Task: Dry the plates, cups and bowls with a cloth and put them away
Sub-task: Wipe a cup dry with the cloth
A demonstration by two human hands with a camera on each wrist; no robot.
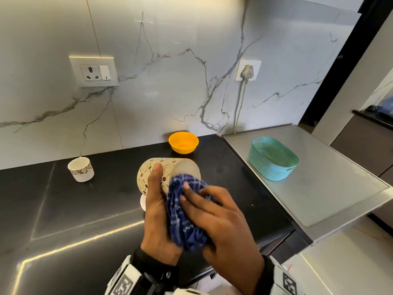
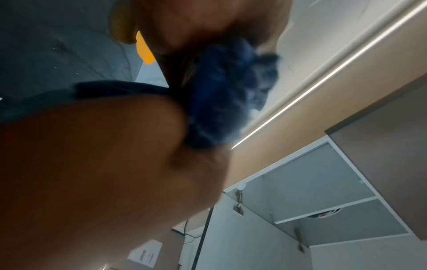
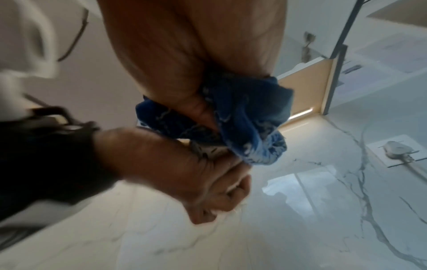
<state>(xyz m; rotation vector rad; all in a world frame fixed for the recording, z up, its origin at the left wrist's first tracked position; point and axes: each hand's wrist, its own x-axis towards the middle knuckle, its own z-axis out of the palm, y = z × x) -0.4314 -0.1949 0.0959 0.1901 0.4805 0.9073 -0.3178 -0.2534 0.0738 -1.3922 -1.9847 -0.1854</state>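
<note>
- While it is being held tilted above the black bench [image 1: 63, 209], a patterned cup [image 1: 161, 171] is being gripped by the left hand [image 1: 158, 220], thumb laid along its side, as the head view shows.
- A blue cloth [image 1: 187, 213] is being pressed against the cup's base by the right hand [image 1: 223, 222], its fingers [image 1: 197, 201] curled over the bunched fabric.
- Only in the head view are an orange bowl [image 1: 183, 142], a floral cup [image 1: 81, 171] and a teal basket [image 1: 273, 158] on a steel surface being shown, all well apart from the hands.
- In the right wrist view, the left hand's fingers [image 3: 221, 193] are being shown wrapped under the cup, and the cloth [image 3: 249, 124] clamped by the right thumb.
- In the blurred left wrist view, an open cupboard [image 2: 323, 191] overhead is being revealed.
</note>
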